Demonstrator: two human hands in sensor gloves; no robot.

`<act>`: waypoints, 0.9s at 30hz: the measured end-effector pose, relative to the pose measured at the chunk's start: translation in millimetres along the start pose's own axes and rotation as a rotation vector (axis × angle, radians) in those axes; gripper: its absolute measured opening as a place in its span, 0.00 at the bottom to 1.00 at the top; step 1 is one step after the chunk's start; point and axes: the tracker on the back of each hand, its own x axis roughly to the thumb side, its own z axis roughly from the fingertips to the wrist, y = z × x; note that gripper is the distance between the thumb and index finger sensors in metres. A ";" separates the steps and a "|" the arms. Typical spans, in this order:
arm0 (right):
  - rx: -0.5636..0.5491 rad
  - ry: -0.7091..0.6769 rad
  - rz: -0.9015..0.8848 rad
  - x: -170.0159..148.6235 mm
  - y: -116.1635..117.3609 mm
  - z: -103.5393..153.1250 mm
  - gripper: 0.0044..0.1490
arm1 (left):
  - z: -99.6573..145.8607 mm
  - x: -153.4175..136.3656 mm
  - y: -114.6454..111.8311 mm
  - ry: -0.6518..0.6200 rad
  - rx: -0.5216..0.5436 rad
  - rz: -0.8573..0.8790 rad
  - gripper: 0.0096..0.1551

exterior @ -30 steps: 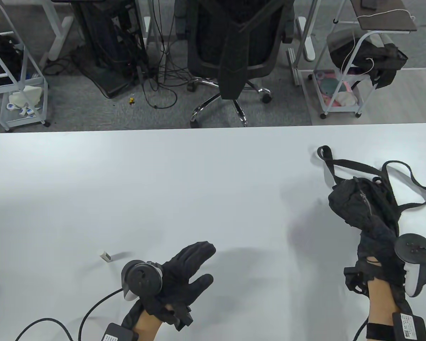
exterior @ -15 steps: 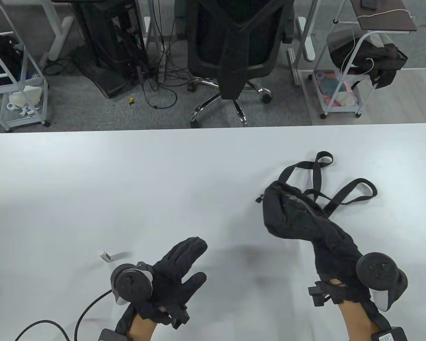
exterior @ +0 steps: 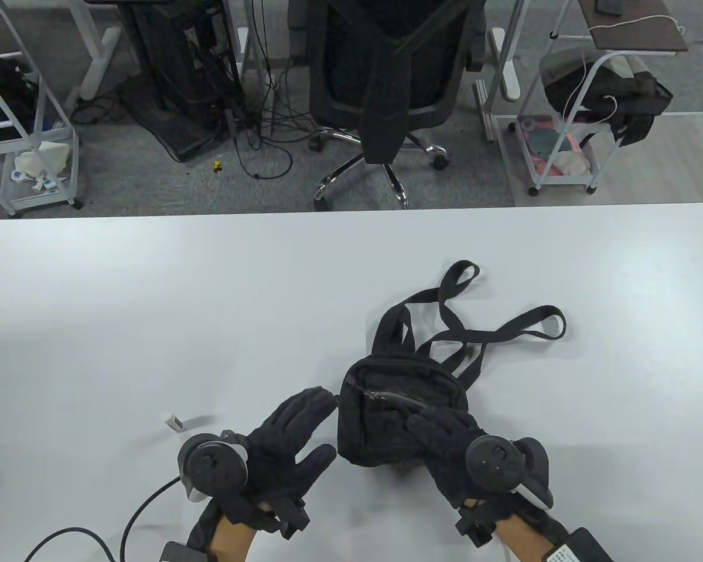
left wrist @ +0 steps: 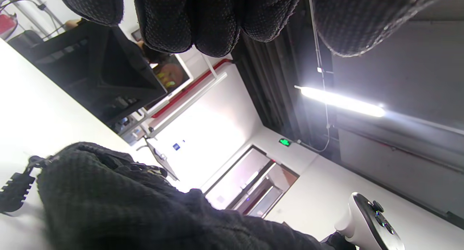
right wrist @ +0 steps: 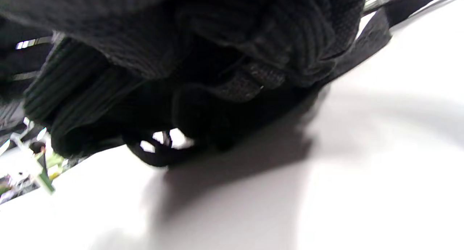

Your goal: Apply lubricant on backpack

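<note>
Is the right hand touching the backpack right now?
Touching. In the table view the right hand lies on the front of the backpack, fingers over the fabric below the zipper; the right wrist view shows glove against bag too.

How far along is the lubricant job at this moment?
Early stage. Done: the backpack lies on the table in front of the person, straps trailing away. In hand: the right hand grips the bag's near right side; the left hand hovers open at its left edge. Left: the small white tube, presumably the lubricant, lies untouched, and nothing has been applied.
</note>
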 end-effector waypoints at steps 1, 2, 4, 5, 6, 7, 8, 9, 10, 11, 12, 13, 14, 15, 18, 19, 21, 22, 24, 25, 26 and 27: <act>0.025 -0.006 0.018 1.5 3.0 -1.1 0.33 | -0.1 -0.5 -0.4 0.003 -0.003 0.001 0.43; 0.051 -0.013 0.044 3.6 6.4 -1.8 0.33 | 0.0 -1.1 -0.9 0.007 -0.003 0.003 0.43; 0.099 -0.039 0.099 7.0 10.8 -3.5 0.35 | -0.2 -2.1 -1.9 0.012 -0.011 0.007 0.43; 0.150 -0.064 0.146 8.7 13.8 -4.1 0.36 | -0.7 -2.6 -2.7 0.014 -0.017 0.006 0.43; 0.163 -0.074 0.166 9.0 15.3 -4.0 0.37 | -1.3 -3.0 -3.6 0.015 -0.022 0.005 0.43; 0.186 -0.083 0.178 9.3 18.0 -4.2 0.37 | -1.9 -3.4 -4.8 0.017 -0.031 0.004 0.43; 0.218 -0.093 0.179 9.4 20.4 -4.6 0.37 | -2.2 -3.8 -6.3 0.019 -0.040 0.003 0.43; 0.256 -0.099 0.173 9.0 23.3 -5.2 0.38 | -2.4 -4.1 -7.6 0.020 -0.046 0.004 0.44; 0.286 -0.097 0.171 8.5 25.7 -5.3 0.39 | -2.3 -4.6 -9.4 0.024 -0.052 0.005 0.44; 0.305 -0.098 0.169 8.1 27.2 -5.3 0.41 | -2.4 -4.9 -10.6 0.027 -0.058 0.007 0.44; 0.319 -0.100 0.170 7.8 28.8 -5.2 0.43 | -2.5 -5.2 -11.9 0.029 -0.065 0.009 0.44; 0.285 -0.082 0.183 7.8 28.8 -4.6 0.45 | -2.6 -5.3 -12.5 0.029 -0.066 0.010 0.44; 0.311 -0.101 0.179 6.8 29.6 -4.4 0.46 | -2.9 -5.4 -13.2 0.030 -0.070 0.010 0.44; 0.319 -0.100 0.175 6.3 29.5 -4.0 0.47 | -2.9 -5.4 -13.5 0.030 -0.072 0.010 0.44; 0.333 -0.089 0.091 2.0 27.0 -5.3 0.47 | -2.3 -5.7 -13.5 0.034 -0.075 0.012 0.45; 0.345 -0.094 0.058 0.5 24.9 -5.5 0.47 | -2.1 -6.4 -13.2 0.038 -0.072 0.017 0.45; 0.363 -0.106 0.009 -2.0 19.5 -5.2 0.47 | -2.2 -7.8 -13.3 0.042 -0.072 0.028 0.45; 0.362 -0.109 -0.009 -2.8 17.0 -4.9 0.47 | -2.1 -8.2 -13.5 0.044 -0.072 0.032 0.45; 0.338 -0.112 -0.033 -4.5 8.6 -4.0 0.48 | -2.1 -8.8 -14.2 0.046 -0.077 0.039 0.45; 0.316 -0.109 -0.037 -5.7 1.6 -3.1 0.47 | -2.2 -8.5 -14.7 0.046 -0.080 0.042 0.45; 0.301 -0.106 -0.039 -6.8 -2.9 -2.1 0.47 | -2.2 -8.4 -15.1 0.045 -0.082 0.044 0.46; 0.271 -0.101 -0.049 -8.7 -10.5 -0.2 0.47 | -2.0 -8.1 -15.9 0.044 -0.083 0.045 0.48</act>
